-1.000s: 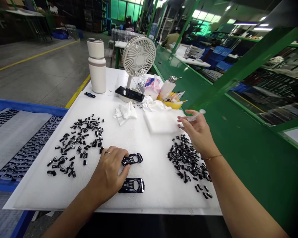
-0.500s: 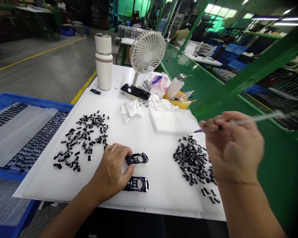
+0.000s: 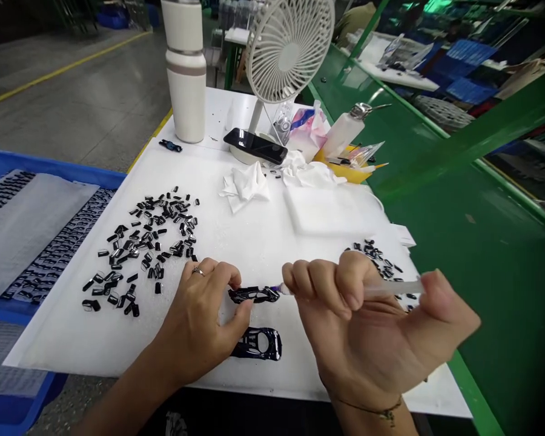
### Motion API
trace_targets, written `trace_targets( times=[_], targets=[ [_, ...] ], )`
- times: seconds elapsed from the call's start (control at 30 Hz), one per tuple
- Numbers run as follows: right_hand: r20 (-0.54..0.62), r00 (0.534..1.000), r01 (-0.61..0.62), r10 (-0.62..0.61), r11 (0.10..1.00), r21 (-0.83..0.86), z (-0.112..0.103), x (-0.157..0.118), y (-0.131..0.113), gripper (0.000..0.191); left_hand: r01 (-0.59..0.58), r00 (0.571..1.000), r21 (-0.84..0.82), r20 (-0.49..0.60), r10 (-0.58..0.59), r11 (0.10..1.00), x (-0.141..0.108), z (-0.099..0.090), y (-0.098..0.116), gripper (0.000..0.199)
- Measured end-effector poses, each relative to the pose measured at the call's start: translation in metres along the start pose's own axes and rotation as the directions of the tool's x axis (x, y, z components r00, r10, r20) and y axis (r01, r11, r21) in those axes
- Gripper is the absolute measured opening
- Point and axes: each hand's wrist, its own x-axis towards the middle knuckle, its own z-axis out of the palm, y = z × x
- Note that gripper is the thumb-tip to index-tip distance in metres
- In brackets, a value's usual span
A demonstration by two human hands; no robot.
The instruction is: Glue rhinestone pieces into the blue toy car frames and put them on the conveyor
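Observation:
A dark, car-shaped piece [image 3: 258, 295] is pinched by my left hand [image 3: 204, 309], which wears a ring. Closed around a translucent syringe [image 3: 393, 288], my right hand [image 3: 367, 321] has its thumb at the plunger end. The syringe's purple tip touches or nearly touches the right end of the held piece. A second car-shaped piece [image 3: 263, 344] lies on the white mat [image 3: 227, 242] just below, partly covered by my left hand. Small black parts [image 3: 152, 233] are scattered on the left; another pile [image 3: 379, 260] is partly hidden behind my right hand.
Behind stand a white bottle [image 3: 186, 79], a fan [image 3: 288, 57] and a phone [image 3: 255, 145] on its base. Crumpled tissues [image 3: 245, 184], a foam block [image 3: 327, 211] and a yellow tray [image 3: 356, 175] sit nearer. Blue crates [image 3: 100, 177] are at left, a green surface [image 3: 445, 230] at right.
My right hand has moved left with the syringe, bringing its tip to the held piece. That piece now looks more tilted in my left hand. The camera view has shifted closer and downward.

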Motion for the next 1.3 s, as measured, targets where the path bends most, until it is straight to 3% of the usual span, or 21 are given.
trace_targets(
  times=[0.23,0.97,1.3],
  targets=[
    [-0.069,0.996,-0.043,0.049,0.996,0.076,-0.002,0.003,0.013,0.050,-0.035,0.999,0.021,-0.019,0.035,0.999,0.002,0.002,0.000,0.011],
    [-0.083,0.994,-0.064,0.068,0.997,0.046,-0.009,0.004,0.020,0.049,-0.040,0.999,0.032,-0.019,0.041,0.999,0.003,0.002,-0.001,0.010],
    [-0.053,0.998,0.017,-0.020,0.998,-0.061,-0.003,0.000,0.023,0.050,-0.051,0.999,0.030,-0.014,0.051,0.998,0.002,0.001,0.000,0.011]
  ],
)
